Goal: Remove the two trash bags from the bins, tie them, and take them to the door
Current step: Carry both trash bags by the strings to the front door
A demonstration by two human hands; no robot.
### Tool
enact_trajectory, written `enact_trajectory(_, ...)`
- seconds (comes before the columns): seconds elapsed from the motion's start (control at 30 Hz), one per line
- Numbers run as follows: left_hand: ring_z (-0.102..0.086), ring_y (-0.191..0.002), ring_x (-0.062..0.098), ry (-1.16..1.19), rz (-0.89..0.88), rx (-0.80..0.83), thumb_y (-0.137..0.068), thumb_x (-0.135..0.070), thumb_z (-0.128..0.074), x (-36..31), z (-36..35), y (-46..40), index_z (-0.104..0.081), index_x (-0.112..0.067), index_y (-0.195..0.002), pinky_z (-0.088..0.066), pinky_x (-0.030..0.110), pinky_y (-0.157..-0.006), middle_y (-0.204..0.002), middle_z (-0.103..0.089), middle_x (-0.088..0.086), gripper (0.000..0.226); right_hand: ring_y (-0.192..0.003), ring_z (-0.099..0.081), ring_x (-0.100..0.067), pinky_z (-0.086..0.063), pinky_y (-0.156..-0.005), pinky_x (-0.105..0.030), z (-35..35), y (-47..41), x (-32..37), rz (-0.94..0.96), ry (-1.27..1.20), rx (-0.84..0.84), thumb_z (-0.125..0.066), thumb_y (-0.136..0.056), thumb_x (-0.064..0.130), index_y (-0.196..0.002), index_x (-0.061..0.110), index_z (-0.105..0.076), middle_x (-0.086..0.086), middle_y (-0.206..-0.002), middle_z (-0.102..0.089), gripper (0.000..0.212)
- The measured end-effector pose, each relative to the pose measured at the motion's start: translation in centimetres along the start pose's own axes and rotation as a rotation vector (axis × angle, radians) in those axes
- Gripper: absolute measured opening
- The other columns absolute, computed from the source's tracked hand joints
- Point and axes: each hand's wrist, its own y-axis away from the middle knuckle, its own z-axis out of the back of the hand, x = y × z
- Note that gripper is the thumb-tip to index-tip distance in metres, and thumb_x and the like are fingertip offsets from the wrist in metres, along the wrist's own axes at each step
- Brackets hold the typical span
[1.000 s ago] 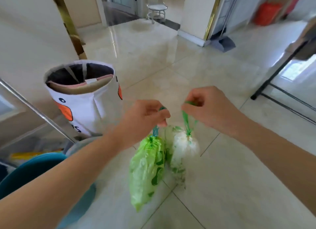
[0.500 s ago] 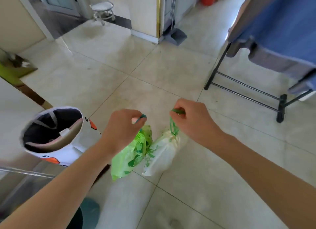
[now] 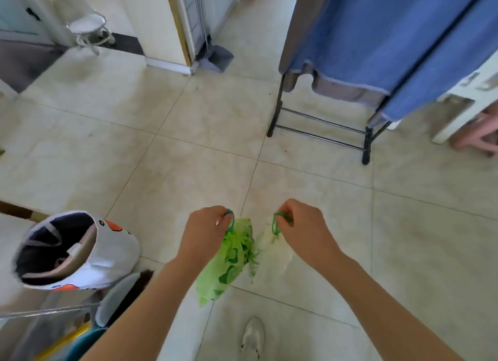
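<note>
— Green drawstring loops are pinched in both hands, is that so?

— Yes. The left hand (image 3: 206,232) is closed on the loop of the green bag (image 3: 229,261), and the right hand (image 3: 303,232) is closed on the loop of the pale bag (image 3: 272,248).

— Where are the bags held?

— Both are hung clear of the floor (image 3: 188,158), side by side between the hands and touching. The green bag is seen at 4 o'clock from the left hand, the pale one at 8 o'clock from the right hand. Their necks are drawn shut.

— What is found around them?

— A white shoe (image 3: 253,336) is seen at 6 o'clock from the bags, on the tiles. A white fabric bin (image 3: 78,252) with orange marks is placed at 9 o'clock from the left hand, well apart, its dark mouth tipped toward the camera. A black rack (image 3: 320,128) draped with blue cloth (image 3: 390,37) is stood at 1 o'clock from the right hand, well apart. A white stool (image 3: 89,29) is seen far off at 11 o'clock.
</note>
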Motion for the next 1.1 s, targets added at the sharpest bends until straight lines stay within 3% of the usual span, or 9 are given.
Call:
enact_trajectory(0.17,-0.061,-0.063,0.015,0.007,-0.080,0.075,-0.093,-0.024,-0.056,-6.9,-3.0,-0.3,-0.069,-0.013,-0.082,-0.038,0.014,-0.052,-0.068,-0.061,-0.012,0.020,-0.065,-0.053,-0.012,-0.044,-0.060,-0.026,4.9,2.4,-5.0,-0.133,0.007,-0.121,-0.051,-0.093,0.023,-0.084,0.016,-0.055,0.005,-0.074,-0.057,0.011)
enact_trajectory(0.3,-0.058,-0.072,0.017,-0.061,-0.209,0.133,-0.094,-0.022,-0.053,-12.1,-5.6,-1.5,-0.066,-0.011,-0.081,-0.038,0.024,-0.063,-0.075,-0.064,-0.001,0.021,-0.076,-0.056,-0.017,-0.046,-0.066,-0.028,8.8,3.5,-8.7,-0.233,-0.006,-0.209,-0.049,-0.094,0.020,-0.091,0.012,-0.057,0.000,-0.085,-0.061,0.011)
enact_trajectory(0.47,-0.055,-0.084,0.017,-0.128,-0.362,0.190,-0.096,-0.025,-0.051,-18.4,-9.2,-3.8,-0.067,-0.012,-0.086,-0.035,0.022,-0.067,-0.083,-0.066,0.004,0.023,-0.080,-0.060,-0.020,-0.050,-0.070,-0.032,13.7,3.7,-12.6,-0.354,-0.018,-0.347,-0.050,-0.094,0.015,-0.094,0.012,-0.061,-0.004,-0.090,-0.065,0.011)
enact_trajectory(0.63,-0.051,-0.082,0.006,-0.179,-0.487,0.260,-0.094,-0.033,-0.052,-24.2,-12.8,-6.2,-0.069,-0.021,-0.099,-0.036,0.019,-0.071,-0.094,-0.063,0.000,0.021,-0.086,-0.062,-0.021,-0.051,-0.071,-0.032,18.6,3.9,-16.2,-0.523,0.029,-0.459,-0.053,-0.094,0.025,-0.099,0.019,-0.064,0.003,-0.102,-0.059,0.014)
enact_trajectory(0.8,-0.063,-0.078,0.019,-0.207,-0.726,0.350,-0.092,-0.030,-0.058,-30.7,-16.5,-8.7,-0.071,-0.013,-0.096,-0.049,0.029,-0.065,-0.082,-0.068,0.005,0.022,-0.092,-0.063,-0.025,-0.053,-0.078,-0.039,23.3,3.7,-20.3,-0.677,-0.059,-0.587,-0.058,-0.092,0.021,-0.097,0.016,-0.067,-0.004,-0.099,-0.067,0.011)
enact_trajectory(1.1,-0.070,-0.071,0.014,-0.134,-0.934,0.476,-0.093,-0.027,-0.057,-46.1,-26.8,-12.0,-0.071,-0.012,-0.087,-0.058,0.035,-0.063,-0.078,-0.074,0.000,0.022,-0.085,-0.063,-0.025,-0.052,-0.079,-0.037,32.1,3.6,-30.3,-0.758,-0.181,-0.831,-0.058,-0.090,0.010,-0.093,0.007,-0.065,-0.006,-0.091,-0.065,0.008)
